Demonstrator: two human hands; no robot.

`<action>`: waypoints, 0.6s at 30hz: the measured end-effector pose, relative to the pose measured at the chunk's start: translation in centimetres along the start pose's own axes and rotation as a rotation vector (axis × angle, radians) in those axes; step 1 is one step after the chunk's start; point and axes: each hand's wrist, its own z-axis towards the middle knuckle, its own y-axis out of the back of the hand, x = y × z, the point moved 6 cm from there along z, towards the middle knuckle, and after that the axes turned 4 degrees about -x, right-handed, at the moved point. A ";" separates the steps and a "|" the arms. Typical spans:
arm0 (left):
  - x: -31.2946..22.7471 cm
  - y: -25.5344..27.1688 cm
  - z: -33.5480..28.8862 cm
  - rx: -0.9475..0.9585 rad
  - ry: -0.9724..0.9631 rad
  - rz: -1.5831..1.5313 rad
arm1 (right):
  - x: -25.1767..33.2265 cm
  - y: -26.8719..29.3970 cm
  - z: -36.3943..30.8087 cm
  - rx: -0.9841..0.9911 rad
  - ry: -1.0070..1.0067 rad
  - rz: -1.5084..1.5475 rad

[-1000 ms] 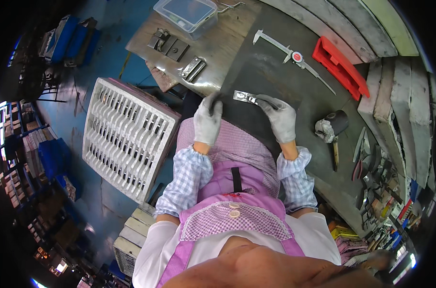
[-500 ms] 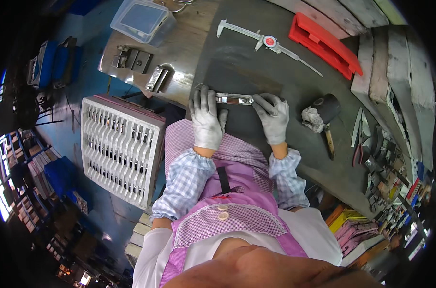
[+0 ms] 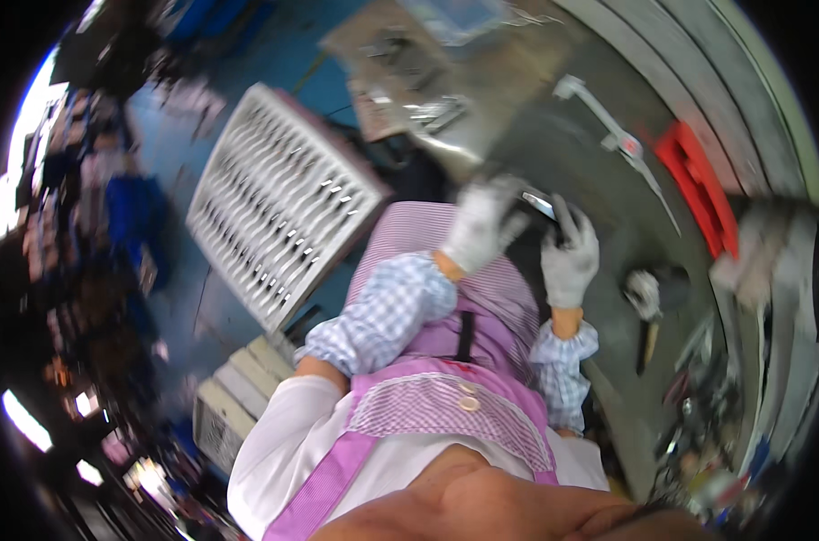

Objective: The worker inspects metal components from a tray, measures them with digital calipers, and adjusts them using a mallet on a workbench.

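Note:
A slim, shiny curved metal part (image 3: 540,206) is between my two gloved hands, over the dark work surface near my lap. My right hand (image 3: 571,263) pinches its near right end, fingers bent around it. My left hand (image 3: 481,227) is by its far left end, thumb apart from the other fingers. Motion smears the left fingertips, so I cannot tell whether they grip the part. Both hands wear whitish gloves, with checked sleeve covers above.
A white slotted rack (image 3: 274,207) with several shiny parts stands at the left. Beyond my hands lie a dial caliper (image 3: 621,142), a red tray-like holder (image 3: 698,189) and metal blocks (image 3: 436,114). A mallet with a wrapped head (image 3: 644,293) and hand tools lie to the right.
My view has swung, shifting the bench rightward in the picture and blurring it. The metal part, previously level between both hands, now slants, and my hands are closer together.

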 end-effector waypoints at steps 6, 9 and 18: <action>2.7 7.6 -4.4 0.146 0.247 -0.261 | 8.0 -3.7 -0.8 0.358 0.267 0.350; 15.8 16.5 -11.2 -0.167 0.707 0.115 | 2.4 -5.1 -1.6 0.274 -0.178 0.380; 38.0 23.9 -14.2 -0.273 0.677 0.388 | 3.0 -6.3 -2.4 0.055 0.007 0.090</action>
